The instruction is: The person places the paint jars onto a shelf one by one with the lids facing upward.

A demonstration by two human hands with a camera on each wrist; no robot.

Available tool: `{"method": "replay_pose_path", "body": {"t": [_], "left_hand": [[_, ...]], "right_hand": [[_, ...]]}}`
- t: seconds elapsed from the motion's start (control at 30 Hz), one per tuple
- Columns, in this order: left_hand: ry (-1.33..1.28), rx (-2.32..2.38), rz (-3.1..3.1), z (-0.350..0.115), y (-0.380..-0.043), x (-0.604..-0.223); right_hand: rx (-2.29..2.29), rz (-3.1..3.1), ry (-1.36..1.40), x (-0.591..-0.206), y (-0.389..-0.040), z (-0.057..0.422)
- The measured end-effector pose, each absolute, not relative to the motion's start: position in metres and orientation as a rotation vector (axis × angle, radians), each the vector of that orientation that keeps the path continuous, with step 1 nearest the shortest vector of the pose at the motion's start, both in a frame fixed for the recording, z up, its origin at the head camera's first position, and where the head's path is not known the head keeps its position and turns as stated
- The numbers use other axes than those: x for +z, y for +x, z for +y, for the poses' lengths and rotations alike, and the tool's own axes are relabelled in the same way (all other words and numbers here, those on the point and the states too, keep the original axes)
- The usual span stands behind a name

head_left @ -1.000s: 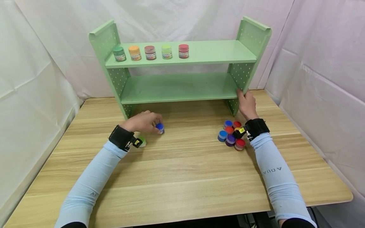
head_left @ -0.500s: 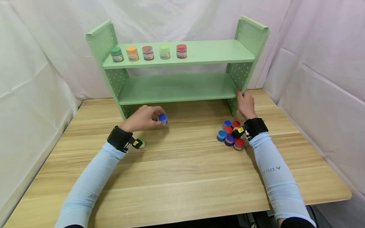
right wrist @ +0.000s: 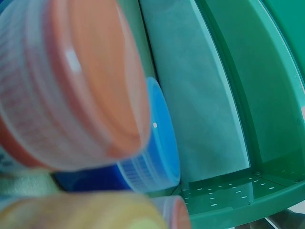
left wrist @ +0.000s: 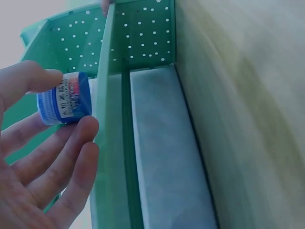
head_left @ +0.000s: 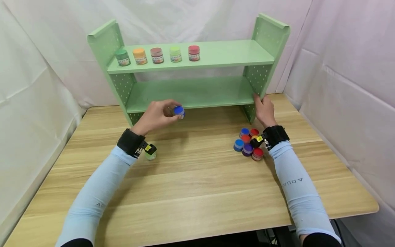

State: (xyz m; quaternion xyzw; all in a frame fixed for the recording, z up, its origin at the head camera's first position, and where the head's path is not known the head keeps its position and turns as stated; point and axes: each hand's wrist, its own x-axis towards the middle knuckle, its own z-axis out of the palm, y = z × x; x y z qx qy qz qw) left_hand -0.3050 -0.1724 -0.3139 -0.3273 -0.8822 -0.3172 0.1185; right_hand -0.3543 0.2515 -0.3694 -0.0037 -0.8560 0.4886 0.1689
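My left hand [head_left: 155, 115] pinches a small blue paint jar [head_left: 179, 111] between thumb and fingers, at the front edge of the lower shelf board [head_left: 194, 90]. In the left wrist view the jar [left wrist: 66, 98] lies sideways to the camera, its printed label showing, and the other fingers spread below it. My right hand [head_left: 264, 110] holds the right side panel [head_left: 257, 77] of the green shelf rack near the lower board; part of the grip is hidden. Under the left wrist stands a light green paint jar [head_left: 150, 155], partly covered by the wrist camera.
Several paint jars line the upper board [head_left: 229, 53], from a dark green jar [head_left: 122, 57] to a red jar [head_left: 194, 53]. Beside the right wrist, more jars cluster on the wooden table [head_left: 197, 192], among them a purple jar [head_left: 247, 150]. White cloth [head_left: 345, 103] surrounds the table.
My left hand has lifted the blue paint jar off the table, up and slightly right to the lower board's height. The right hand keeps its hold on the rack. The head view has shifted slightly.
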Motion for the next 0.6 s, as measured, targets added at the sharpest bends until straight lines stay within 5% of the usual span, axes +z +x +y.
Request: {"method": "replay_pose_path", "body": {"t": [0.6], "left_hand": [[-1.001, -0.864, -2.316, -0.131, -0.327, -0.256]], "right_hand": [[1.395, -2.443, 0.020, -0.367, -0.350, 0.252]]}}
